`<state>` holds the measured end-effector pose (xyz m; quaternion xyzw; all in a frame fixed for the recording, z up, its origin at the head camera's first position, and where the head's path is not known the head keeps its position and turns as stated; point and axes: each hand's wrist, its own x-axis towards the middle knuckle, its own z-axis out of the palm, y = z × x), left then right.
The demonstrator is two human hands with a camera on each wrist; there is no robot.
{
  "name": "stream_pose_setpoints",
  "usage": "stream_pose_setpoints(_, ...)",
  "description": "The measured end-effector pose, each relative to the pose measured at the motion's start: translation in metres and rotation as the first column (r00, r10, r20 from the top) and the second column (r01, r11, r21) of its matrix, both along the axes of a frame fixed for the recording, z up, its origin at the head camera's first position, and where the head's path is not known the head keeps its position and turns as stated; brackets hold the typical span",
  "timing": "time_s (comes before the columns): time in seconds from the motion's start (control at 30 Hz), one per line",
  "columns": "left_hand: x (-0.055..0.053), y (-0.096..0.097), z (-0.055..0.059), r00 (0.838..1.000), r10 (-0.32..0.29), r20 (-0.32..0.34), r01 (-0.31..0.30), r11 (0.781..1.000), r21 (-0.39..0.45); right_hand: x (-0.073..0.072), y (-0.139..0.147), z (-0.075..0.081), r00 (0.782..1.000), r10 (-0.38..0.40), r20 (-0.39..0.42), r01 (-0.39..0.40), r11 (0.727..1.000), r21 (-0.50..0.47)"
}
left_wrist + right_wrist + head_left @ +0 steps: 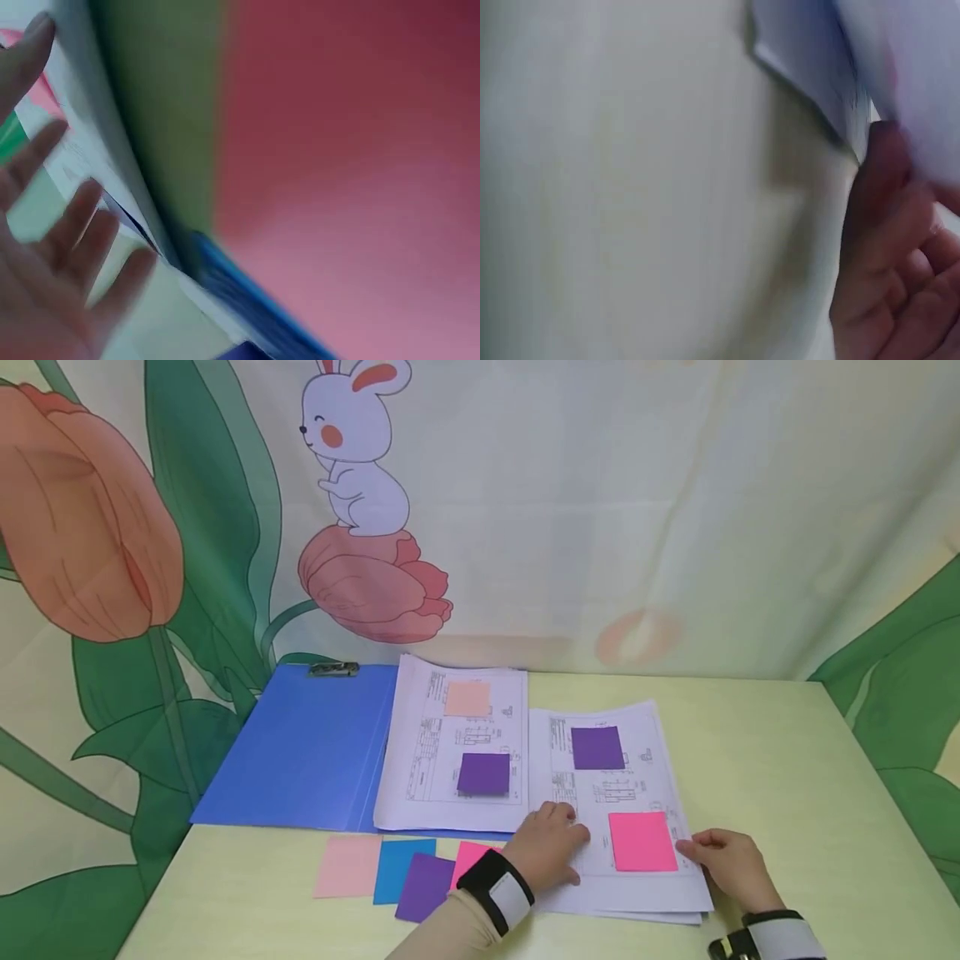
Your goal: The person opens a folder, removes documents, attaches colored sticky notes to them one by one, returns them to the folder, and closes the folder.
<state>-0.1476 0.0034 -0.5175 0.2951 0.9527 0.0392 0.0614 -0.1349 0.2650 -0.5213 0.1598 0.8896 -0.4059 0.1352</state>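
Note:
At the right edge of a stack of printed drawing sheets (585, 895), my right hand (731, 862) pinches paper between thumb and fingers. The right wrist view shows this paper (937, 97) lifted and bent at the fingers. My left hand (546, 846) lies over the stack's left edge, its fingers spread and relaxed. On the top sheet are a purple paper square (597, 748) and a bright pink square (642, 842). Beside it, a second stack of sheets (450, 816) bears a peach square (467, 698) and a purple square (483, 774).
A blue folder (300, 752) with a metal clip (333, 669) lies spread out at the left, partly under the second stack. Along the table's front lie loose pale pink (345, 867), blue, purple and bright pink squares, partly covered by my left arm. A printed curtain (525, 527) hangs behind.

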Motion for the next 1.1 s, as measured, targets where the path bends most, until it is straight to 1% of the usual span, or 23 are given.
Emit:
stream_pose_setpoints(0.03,0.001,-0.003,-0.001,0.999,0.046,-0.028,-0.046,0.999,0.001,0.001,0.000,0.001,1.000,-0.008,-0.001,0.008,1.000,0.012)
stream_pose_setpoints(0.1,0.002,-0.008,-0.001,0.985,0.156,-0.068,-0.156,0.988,0.012,0.002,0.000,0.002,0.999,-0.023,-0.021,0.024,0.999,0.041)
stream_pose_setpoints(0.13,0.002,-0.011,0.000,0.976,0.205,-0.074,-0.204,0.979,0.017,0.003,0.000,0.004,0.999,-0.034,-0.040,0.036,0.998,0.051)
stream_pose_setpoints(0.2,0.002,-0.015,0.003,0.959,0.271,-0.077,-0.271,0.962,0.013,0.005,-0.002,0.007,0.995,-0.068,-0.076,0.072,0.996,0.048)
stream_pose_setpoints(0.3,0.001,-0.020,0.009,0.940,0.340,-0.024,-0.339,0.940,0.035,0.007,-0.003,0.010,0.983,-0.161,-0.091,0.157,0.986,-0.049)
stream_pose_setpoints(0.37,0.000,-0.024,0.012,0.921,0.382,0.070,-0.388,0.916,0.104,0.008,-0.005,0.011,0.971,-0.222,-0.088,0.208,0.968,-0.141)
stream_pose_setpoints(0.4,-0.001,-0.026,0.014,0.904,0.403,0.141,-0.422,0.893,0.157,0.007,-0.007,0.010,0.964,-0.249,-0.088,0.229,0.954,-0.196)
stream_pose_setpoints(0.43,-0.002,-0.029,0.017,0.881,0.418,0.220,-0.462,0.859,0.218,0.007,-0.008,0.010,0.958,-0.271,-0.088,0.242,0.938,-0.248)
stream_pose_setpoints(0.47,-0.003,-0.033,0.019,0.851,0.422,0.311,-0.508,0.813,0.286,0.006,-0.010,0.010,0.954,-0.285,-0.097,0.245,0.923,-0.298)
stream_pose_setpoints(0.5,-0.005,-0.038,0.021,0.816,0.413,0.404,-0.555,0.755,0.350,0.006,-0.012,0.010,0.949,-0.297,-0.106,0.246,0.907,-0.342)
stream_pose_setpoints(0.57,-0.009,-0.049,0.026,0.736,0.359,0.574,-0.648,0.620,0.443,0.003,-0.015,0.007,0.939,-0.326,-0.106,0.250,0.862,-0.441)
stream_pose_setpoints(0.6,-0.012,-0.055,0.028,0.710,0.326,0.625,-0.675,0.570,0.469,0.001,-0.017,0.005,0.936,-0.337,-0.102,0.249,0.839,-0.484)
stream_pose_setpoints(0.63,-0.014,-0.061,0.031,0.696,0.296,0.654,-0.687,0.540,0.487,0.000,-0.019,0.004,0.935,-0.342,-0.099,0.246,0.823,-0.513)
stream_pose_setpoints(0.7,-0.018,-0.074,0.035,0.689,0.231,0.687,-0.687,0.512,0.517,-0.003,-0.024,0.001,0.934,-0.341,-0.106,0.231,0.803,-0.549)
stream_pose_setpoints(0.8,-0.020,-0.092,0.040,0.706,0.177,0.686,-0.661,0.513,0.548,-0.007,-0.034,-0.003,0.946,-0.300,-0.120,0.183,0.803,-0.567)
stream_pose_setpoints(0.83,-0.021,-0.098,0.041,0.711,0.180,0.680,-0.660,0.502,0.558,-0.007,-0.036,-0.004,0.953,-0.274,-0.126,0.156,0.804,-0.574)
stream_pose_setpoints(0.87,-0.023,-0.106,0.042,0.708,0.189,0.680,-0.673,0.473,0.569,-0.007,-0.038,-0.005,0.959,-0.253,-0.128,0.134,0.802,-0.582)
stream_pose_setpoints(0.9,-0.024,-0.114,0.043,0.702,0.216,0.679,-0.692,0.433,0.577,-0.006,-0.039,-0.005,0.966,-0.230,-0.121,0.119,0.804,-0.583)
stream_pose_setpoints(0.93,-0.026,-0.124,0.044,0.700,0.261,0.664,-0.704,0.406,0.583,-0.005,-0.039,-0.004,0.971,-0.212,-0.112,0.107,0.800,-0.591)
stream_pose_setpoints(0.97,-0.029,-0.135,0.044,0.693,0.316,0.648,-0.718,0.383,0.581,-0.003,-0.039,-0.002,0.974,-0.202,-0.104,0.101,0.795,-0.599)
stream_pose_setpoints(1.0,-0.031,-0.148,0.045,0.679,0.379,0.629,-0.734,0.372,0.568,-0.001,-0.038,0.000,0.976,-0.195,-0.094,0.100,0.793,-0.601)
stream_pose_setpoints(1.03,-0.034,-0.160,0.044,0.663,0.440,0.606,-0.748,0.373,0.548,0.002,-0.038,0.004,0.978,-0.191,-0.083,0.107,0.803,-0.586)
stream_pose_setpoints(1.1,-0.038,-0.185,0.043,0.622,0.522,0.584,-0.782,0.378,0.495,0.008,-0.035,0.010,0.979,-0.192,-0.065,0.122,0.815,-0.567)
